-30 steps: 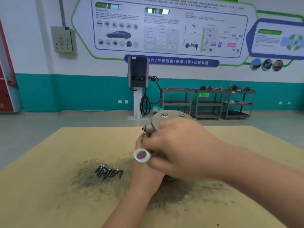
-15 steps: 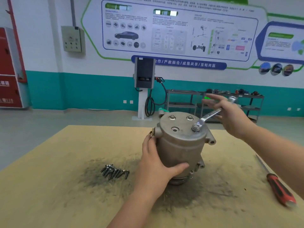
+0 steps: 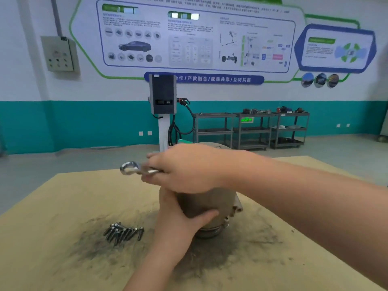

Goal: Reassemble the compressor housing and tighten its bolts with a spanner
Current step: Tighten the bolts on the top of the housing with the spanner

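Note:
The grey metal compressor housing [image 3: 212, 203] stands upright on the tan worktable [image 3: 52, 217]. My left hand [image 3: 178, 221] wraps its front left side, thumb across the body. My right hand [image 3: 184, 168] is above the housing's top and grips a silver spanner [image 3: 134, 168], whose ring end sticks out to the left, blurred by motion. The hand and forearm hide the housing's top and its bolts.
Several loose dark bolts [image 3: 123, 233] lie in a heap on a sooty patch left of the housing. Beyond the table stand a charging post [image 3: 162, 97] and grey metal shelf carts [image 3: 252, 129] against the teal wall.
My right hand has swung the spanner from the right of the housing's top over to the left. The left hand keeps its hold on the housing. The camera view has shifted, and the red-handled screwdriver is out of frame.

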